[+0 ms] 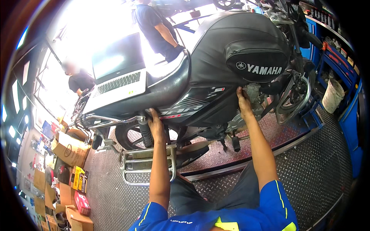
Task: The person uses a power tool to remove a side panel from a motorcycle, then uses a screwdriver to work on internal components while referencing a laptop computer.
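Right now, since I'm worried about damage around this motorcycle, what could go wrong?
The open laptop rests on the seat, so a jolt might send it sliding off. The left grip and right grip are at opposite ends of the dark side panel; if one slipped, that end might shift or get scratched. The right grip is also close to the finned engine cylinder, where knuckles could scrape.

Seat front (174,79) open — laptop (119,84) blocks rear; beyond unclear.
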A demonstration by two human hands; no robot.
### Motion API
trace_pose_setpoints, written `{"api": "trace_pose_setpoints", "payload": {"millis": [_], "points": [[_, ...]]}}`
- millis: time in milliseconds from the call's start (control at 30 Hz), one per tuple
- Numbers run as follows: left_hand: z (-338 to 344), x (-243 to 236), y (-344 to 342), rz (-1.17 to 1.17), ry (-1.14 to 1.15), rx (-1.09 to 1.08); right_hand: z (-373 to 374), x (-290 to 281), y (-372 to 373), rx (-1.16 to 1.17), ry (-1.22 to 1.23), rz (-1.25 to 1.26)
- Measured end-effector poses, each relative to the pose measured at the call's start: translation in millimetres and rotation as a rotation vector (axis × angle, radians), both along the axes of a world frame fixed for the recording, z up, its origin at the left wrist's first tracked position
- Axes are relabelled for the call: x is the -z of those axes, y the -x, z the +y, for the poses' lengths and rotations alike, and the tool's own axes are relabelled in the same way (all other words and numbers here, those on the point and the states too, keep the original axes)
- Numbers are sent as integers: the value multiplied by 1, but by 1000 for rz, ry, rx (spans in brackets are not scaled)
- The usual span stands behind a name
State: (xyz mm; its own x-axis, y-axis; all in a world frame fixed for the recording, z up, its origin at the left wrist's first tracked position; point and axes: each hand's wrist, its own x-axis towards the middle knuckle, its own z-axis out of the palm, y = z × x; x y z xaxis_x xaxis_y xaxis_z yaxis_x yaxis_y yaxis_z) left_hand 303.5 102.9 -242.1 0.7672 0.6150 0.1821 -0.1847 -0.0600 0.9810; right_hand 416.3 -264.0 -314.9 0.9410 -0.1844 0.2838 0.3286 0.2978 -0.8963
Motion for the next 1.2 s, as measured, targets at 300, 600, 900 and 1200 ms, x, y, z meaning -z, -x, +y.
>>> {"api": "trace_pose_setpoints", "payload": {"millis": [300,600,900,1200], "points": [[6,-8,-21,-373,319,212,-3,10,-7,12,46,46],[14,9,-41,-431,197,-5,-29,26,-33,-518,-761,131],[-15,-13,-24,-285,74,-2,8,0,-76,476,-115,-238],[-16,-19,-18,-328,98,-57,20,4,-81,561,-32,-227]]}}
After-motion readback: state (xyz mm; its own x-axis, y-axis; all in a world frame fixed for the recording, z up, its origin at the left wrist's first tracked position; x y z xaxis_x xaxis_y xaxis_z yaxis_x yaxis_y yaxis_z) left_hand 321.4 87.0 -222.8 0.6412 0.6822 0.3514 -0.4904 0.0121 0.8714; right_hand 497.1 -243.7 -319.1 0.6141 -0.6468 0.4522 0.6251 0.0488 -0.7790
